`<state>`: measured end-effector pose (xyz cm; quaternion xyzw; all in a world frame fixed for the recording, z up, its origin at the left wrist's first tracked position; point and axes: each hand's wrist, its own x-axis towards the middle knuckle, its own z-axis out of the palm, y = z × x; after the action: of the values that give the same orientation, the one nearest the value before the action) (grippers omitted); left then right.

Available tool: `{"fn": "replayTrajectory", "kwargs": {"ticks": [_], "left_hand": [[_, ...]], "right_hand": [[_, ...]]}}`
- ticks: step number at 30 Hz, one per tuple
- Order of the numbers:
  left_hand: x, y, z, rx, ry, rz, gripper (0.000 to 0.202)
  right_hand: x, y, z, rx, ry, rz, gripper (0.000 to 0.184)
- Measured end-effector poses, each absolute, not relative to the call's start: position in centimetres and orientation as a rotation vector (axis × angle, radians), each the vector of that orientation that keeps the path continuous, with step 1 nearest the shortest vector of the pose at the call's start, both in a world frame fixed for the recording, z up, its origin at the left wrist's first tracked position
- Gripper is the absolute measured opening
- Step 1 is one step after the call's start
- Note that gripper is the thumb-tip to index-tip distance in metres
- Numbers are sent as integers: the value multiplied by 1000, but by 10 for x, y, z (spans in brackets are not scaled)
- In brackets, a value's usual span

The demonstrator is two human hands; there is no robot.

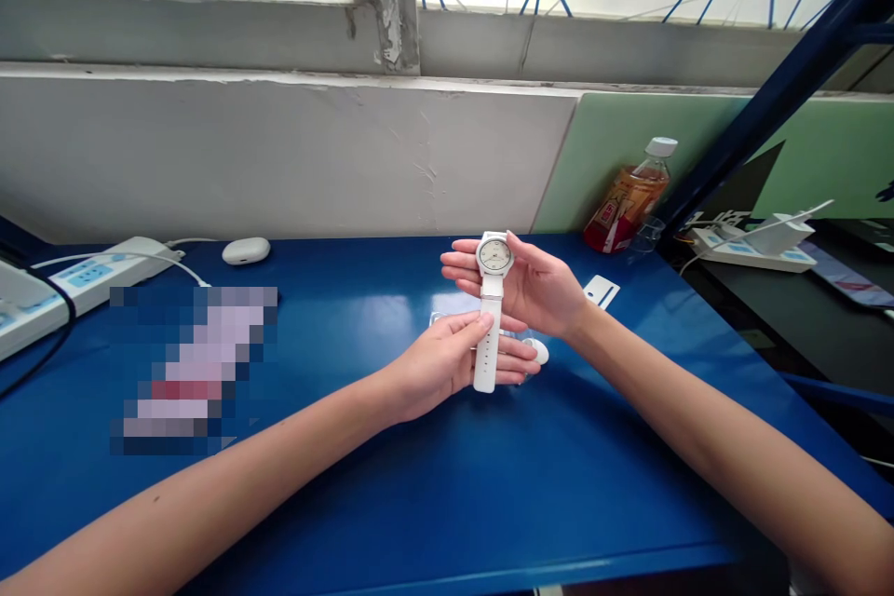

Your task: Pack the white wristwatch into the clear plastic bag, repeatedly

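"White wristwatch (492, 293), head view, item one: held upright above the blue table (419, 503), round dial uppermost and facing the camera, strap hanging straight down."

"Holders?"

"Two. The person's right hand (541, 291) cups the case from behind, fingers loosely curled about it. The left hand (443, 361) pinches the lower strap between thumb and fingers, closed narrowly upon it."

"Beneath them?"

"A clear plastic piece (447, 318) on the table, partly hidden; its kind cannot be told. A small white oval (540, 352) lies just beside the left fingertips."

"Remainder, same view?"

"White earbud-style case (246, 250) near the wall, left. White power strip (104, 272) with cable, far left. White card (601, 291) just right of the right wrist. Bottle of orange-brown drink (629, 205), white cap, at the table's far right corner. Second power strip (744, 251) on the neighbouring dark surface."
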<state>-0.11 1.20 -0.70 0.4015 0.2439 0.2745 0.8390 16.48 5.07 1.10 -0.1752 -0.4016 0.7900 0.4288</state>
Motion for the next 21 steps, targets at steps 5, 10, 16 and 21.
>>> {"fn": "replayTrajectory", "kwargs": {"ticks": [5, 10, 16, 21], "left_hand": [[2, 11, -4, 828, 525, 573, 31], [0, 13, -6, 828, 539, 545, 31], [-4, 13, -5, 858, 527, 436, 37], [-3, 14, -6, 874, 577, 436, 41]], "right_hand": [[168, 52, 12, -423, -1065, 1974, 44], [166, 53, 8, -460, -1059, 1959, 38], [165, 53, 13, -495, -1006, 1933, 43], [165, 53, 13, -543, -1017, 1927, 44]]}}
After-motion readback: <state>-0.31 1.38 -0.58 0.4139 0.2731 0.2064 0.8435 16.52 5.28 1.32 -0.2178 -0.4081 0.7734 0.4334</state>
